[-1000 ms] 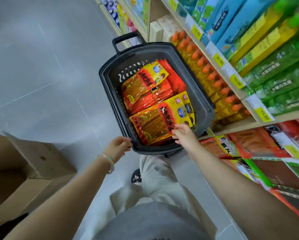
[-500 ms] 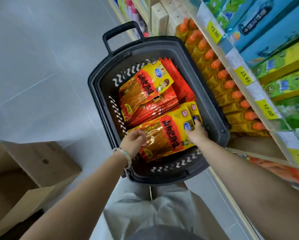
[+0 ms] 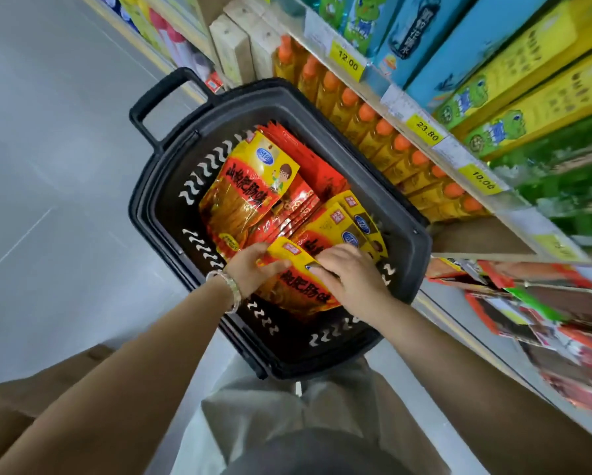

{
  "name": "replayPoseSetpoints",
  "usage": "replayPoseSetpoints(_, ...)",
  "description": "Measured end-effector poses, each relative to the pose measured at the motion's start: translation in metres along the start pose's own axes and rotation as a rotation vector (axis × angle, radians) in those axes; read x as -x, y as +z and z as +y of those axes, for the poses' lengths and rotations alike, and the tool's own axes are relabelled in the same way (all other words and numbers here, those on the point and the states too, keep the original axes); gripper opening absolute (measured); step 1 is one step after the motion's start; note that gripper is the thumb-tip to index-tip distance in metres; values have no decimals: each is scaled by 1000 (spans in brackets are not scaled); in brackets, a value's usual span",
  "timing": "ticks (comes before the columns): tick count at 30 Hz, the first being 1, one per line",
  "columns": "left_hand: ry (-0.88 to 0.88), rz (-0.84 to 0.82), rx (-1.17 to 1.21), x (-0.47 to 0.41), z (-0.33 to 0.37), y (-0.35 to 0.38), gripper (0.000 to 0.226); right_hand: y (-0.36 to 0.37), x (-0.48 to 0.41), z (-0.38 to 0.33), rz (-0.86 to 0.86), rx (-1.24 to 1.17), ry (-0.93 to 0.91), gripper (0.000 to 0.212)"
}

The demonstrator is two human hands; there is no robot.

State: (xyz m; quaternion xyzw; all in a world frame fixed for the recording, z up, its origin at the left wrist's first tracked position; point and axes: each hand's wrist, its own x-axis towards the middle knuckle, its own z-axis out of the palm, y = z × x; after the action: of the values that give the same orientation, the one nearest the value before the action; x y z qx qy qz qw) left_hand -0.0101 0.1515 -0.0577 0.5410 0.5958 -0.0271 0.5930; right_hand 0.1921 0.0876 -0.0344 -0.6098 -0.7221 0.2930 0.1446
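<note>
Shop aisle (image 3: 65, 166): left hand (image 3: 250, 272) fingers pinch a snack packet (image 3: 299, 289); right hand (image 3: 353, 279) fingers seemingly grip it too.

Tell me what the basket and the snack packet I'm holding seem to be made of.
Basket: hard moulded plastic by the look, matte black, with wavy slots cut through its walls. Snack packet: probably thin plastic film, glossy, printed in yellow and red. It wrinkles and catches the light.

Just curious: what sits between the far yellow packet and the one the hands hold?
Red packets, fanned out, lie between the far yellow packet and the held packet, per the head view.
</note>
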Motion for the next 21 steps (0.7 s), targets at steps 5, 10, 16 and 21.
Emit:
replayPoseSetpoints(5,29,157,4,-2,-1,-19,32,-1,-10,-10,339,-164,348,34)
replayPoseSetpoints(10,-74,429,187,-8,-7,-45,21,26,-7,19,340,-797,1101,53)
replayPoseSetpoints(16,-188,386,202,-34,-27,-60,31,83,-8,45,371,-1158,1655,57)
replayPoseSetpoints(21,-229,357,206,-53,-35,-67,31,108,-17,47,575,-1286,1719,64)
